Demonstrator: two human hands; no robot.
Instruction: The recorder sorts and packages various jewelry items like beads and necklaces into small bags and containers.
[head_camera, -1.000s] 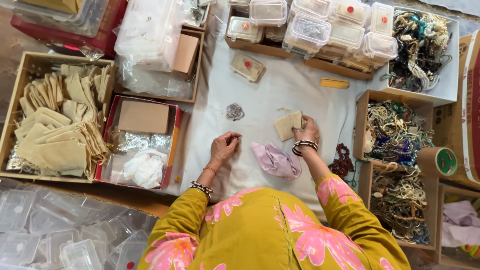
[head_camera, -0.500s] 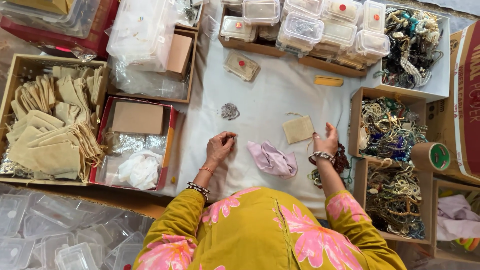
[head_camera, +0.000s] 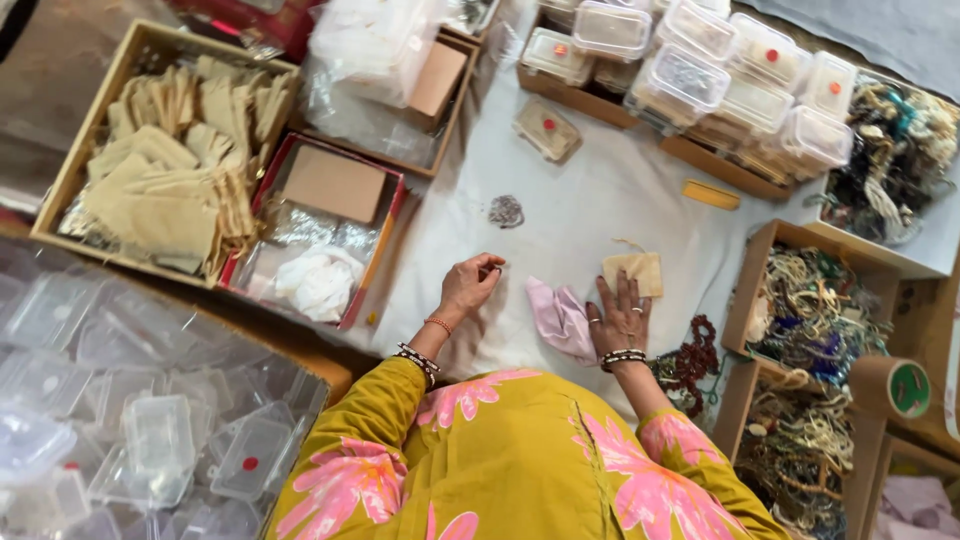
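Note:
My left hand (head_camera: 470, 285) rests on the white cloth (head_camera: 590, 190) with thumb and fingers pinched on something small and dark, too small to name. My right hand (head_camera: 620, 315) lies flat, fingers spread, its fingertips touching a beige pouch (head_camera: 636, 270) that lies on the cloth. A crumpled pink cloth (head_camera: 558, 318) sits between my two hands, against my right hand. A small silvery trinket (head_camera: 506, 211) lies apart, beyond my left hand.
A wooden box of beige pouches (head_camera: 160, 170) and a red tray (head_camera: 320, 225) stand to the left. Lidded clear plastic boxes (head_camera: 700, 70) are stacked at the back, and empty ones (head_camera: 120, 430) are piled near left. Boxes of beaded jewellery (head_camera: 815, 315) and a tape roll (head_camera: 890, 385) are on the right.
My right hand held the beige pouch up, laid it on the cloth and now rests flat behind it. My left hand has stayed pinched in about the same place.

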